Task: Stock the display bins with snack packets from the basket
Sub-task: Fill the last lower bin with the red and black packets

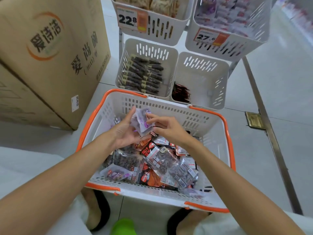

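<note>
A white basket with orange handles [169,107] stands on the floor in front of me, full of mixed snack packets [162,161] in red, black and purple. Above its far half, my left hand [125,131] holds a small stack of purple packets [142,122] in its palm. My right hand [166,126] pinches the right edge of that stack. Beyond the basket stand two low white bins: the left bin [152,46] is packed with dark packets, the right bin [203,78] holds only a few red packets in its near left corner.
Two upper bins with price tags 22.8 [128,19] and 27.6 [206,37] hang above the low ones. Large cardboard boxes [50,56] stand at the left. A metal floor strip [264,116] runs along the right. My feet in black sandals are under the basket.
</note>
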`<action>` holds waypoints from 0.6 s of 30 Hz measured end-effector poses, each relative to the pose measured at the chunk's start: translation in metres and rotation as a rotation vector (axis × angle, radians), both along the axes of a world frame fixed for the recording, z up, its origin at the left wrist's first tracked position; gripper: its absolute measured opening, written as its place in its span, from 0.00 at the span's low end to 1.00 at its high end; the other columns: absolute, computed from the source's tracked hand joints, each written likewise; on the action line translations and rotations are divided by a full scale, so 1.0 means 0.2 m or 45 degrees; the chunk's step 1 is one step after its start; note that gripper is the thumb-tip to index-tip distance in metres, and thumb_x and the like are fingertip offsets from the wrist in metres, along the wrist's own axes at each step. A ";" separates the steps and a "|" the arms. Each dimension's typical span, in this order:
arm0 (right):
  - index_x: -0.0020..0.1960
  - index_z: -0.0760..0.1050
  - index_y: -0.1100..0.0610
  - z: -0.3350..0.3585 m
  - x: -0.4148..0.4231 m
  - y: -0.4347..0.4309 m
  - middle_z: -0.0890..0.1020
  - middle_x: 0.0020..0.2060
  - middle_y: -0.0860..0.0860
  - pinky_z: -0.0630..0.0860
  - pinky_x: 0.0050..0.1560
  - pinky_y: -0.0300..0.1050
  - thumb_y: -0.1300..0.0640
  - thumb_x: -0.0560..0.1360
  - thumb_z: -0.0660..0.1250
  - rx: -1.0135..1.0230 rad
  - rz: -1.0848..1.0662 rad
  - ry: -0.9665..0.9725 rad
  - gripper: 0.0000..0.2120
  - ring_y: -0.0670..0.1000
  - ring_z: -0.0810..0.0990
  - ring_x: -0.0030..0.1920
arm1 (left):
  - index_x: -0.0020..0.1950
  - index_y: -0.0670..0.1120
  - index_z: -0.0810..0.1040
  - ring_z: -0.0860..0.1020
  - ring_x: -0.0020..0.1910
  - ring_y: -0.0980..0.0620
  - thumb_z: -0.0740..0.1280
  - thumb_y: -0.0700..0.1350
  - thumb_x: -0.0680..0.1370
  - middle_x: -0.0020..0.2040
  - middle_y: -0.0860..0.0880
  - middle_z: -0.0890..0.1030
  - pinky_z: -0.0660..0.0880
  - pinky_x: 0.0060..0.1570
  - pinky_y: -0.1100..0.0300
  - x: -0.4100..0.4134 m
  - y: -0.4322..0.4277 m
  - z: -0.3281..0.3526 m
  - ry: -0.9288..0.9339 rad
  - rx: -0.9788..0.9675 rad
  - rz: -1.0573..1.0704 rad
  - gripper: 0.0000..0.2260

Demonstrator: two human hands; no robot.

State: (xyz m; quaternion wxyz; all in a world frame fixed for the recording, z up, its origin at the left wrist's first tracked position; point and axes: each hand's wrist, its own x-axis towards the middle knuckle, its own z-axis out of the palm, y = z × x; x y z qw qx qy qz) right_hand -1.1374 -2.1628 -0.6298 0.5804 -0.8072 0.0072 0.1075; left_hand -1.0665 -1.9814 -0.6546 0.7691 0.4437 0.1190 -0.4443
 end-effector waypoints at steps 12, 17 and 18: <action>0.55 0.77 0.56 0.07 0.10 -0.03 0.84 0.45 0.51 0.80 0.43 0.42 0.58 0.73 0.76 0.197 -0.546 0.109 0.13 0.51 0.83 0.44 | 0.65 0.44 0.74 0.81 0.59 0.44 0.75 0.38 0.71 0.60 0.40 0.82 0.80 0.49 0.52 0.05 -0.08 0.07 -0.302 0.086 -0.171 0.24; 0.69 0.69 0.48 0.18 0.15 -0.13 0.77 0.58 0.46 0.82 0.45 0.42 0.61 0.70 0.77 -0.114 -0.213 -0.061 0.32 0.40 0.82 0.47 | 0.62 0.50 0.72 0.81 0.59 0.46 0.75 0.62 0.68 0.59 0.45 0.83 0.74 0.63 0.46 0.09 -0.16 0.19 -0.548 0.324 -0.355 0.29; 0.72 0.64 0.45 0.19 0.16 -0.13 0.73 0.62 0.45 0.82 0.48 0.43 0.60 0.70 0.78 -0.115 -0.246 -0.061 0.37 0.37 0.80 0.50 | 0.61 0.48 0.72 0.82 0.58 0.47 0.73 0.63 0.69 0.58 0.45 0.83 0.75 0.63 0.47 0.10 -0.19 0.22 -0.606 0.384 -0.324 0.28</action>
